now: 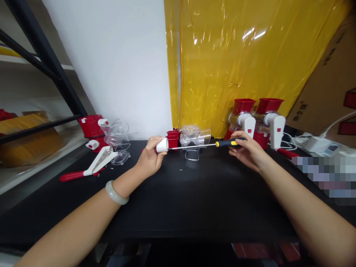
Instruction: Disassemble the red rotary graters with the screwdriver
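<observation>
My right hand (247, 150) is closed round the black and yellow handle of a screwdriver (194, 146), its long shaft pointing left. My left hand (150, 157) grips a small white plastic part (162, 145), and the screwdriver's tip meets its right end. Whether a screw sits at the tip is too small to tell. A little red shows behind the left fingers. Just beyond the shaft stand a red plastic piece (172, 139) and a clear plastic housing (191, 136) on the black table (178, 207).
At the left lie red housings (91, 126), clear parts (116, 135) and a white crank with a red handle (72, 175). Two assembled red and white rotary graters (244, 107) stand at the back right. White cables and a white adapter (317, 144) lie at the right edge.
</observation>
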{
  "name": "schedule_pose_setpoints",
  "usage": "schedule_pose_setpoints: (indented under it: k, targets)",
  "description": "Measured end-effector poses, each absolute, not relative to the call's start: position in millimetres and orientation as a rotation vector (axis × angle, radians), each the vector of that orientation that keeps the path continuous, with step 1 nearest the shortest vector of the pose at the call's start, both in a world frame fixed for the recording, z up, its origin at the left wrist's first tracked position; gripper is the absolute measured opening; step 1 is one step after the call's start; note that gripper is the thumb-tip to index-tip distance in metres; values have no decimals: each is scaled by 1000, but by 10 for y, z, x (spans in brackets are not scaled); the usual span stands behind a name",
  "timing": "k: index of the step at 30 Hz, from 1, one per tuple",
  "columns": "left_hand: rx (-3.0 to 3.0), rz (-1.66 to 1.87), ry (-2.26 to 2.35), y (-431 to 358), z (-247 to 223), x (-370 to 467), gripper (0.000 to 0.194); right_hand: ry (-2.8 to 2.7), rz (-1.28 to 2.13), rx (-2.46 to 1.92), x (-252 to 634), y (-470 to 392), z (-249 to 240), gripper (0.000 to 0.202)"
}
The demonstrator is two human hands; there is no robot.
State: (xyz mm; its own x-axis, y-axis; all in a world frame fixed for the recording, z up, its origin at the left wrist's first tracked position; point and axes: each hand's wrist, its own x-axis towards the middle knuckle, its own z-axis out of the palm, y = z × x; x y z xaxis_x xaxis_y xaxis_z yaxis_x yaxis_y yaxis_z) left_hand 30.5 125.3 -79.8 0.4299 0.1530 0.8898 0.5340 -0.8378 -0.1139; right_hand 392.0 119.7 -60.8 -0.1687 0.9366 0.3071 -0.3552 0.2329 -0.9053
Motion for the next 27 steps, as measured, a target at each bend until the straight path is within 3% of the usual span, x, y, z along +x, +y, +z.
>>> schedule_pose_setpoints:
  k: [6,9,15,19,24,27]
  targets:
    - [-2290,-1400,-585,1306,-849,265,57,-1280,1338,-620,3934,1121,-518,36]
    - [-2284,-1397,-577,1320,-844,251,57,-1339,1286,-761,3928,1185,-572,54]
    - [-2281,-1404,-546,1283,-798,284,55,-1271,1221,-724,3915,1221,-614,24]
    - [-2324,-1388,-542,1267,-801,297,56,-1173,1340,-523,3917,1133,-544,36]
    - [-2300,-1407,-568,1310,-834,260,56,-1261,1296,-551,3920,1144,-566,36]
    - [-2278,-1402,-594,1337,-842,238,55,-1366,1234,-721,3925,1210,-630,55]
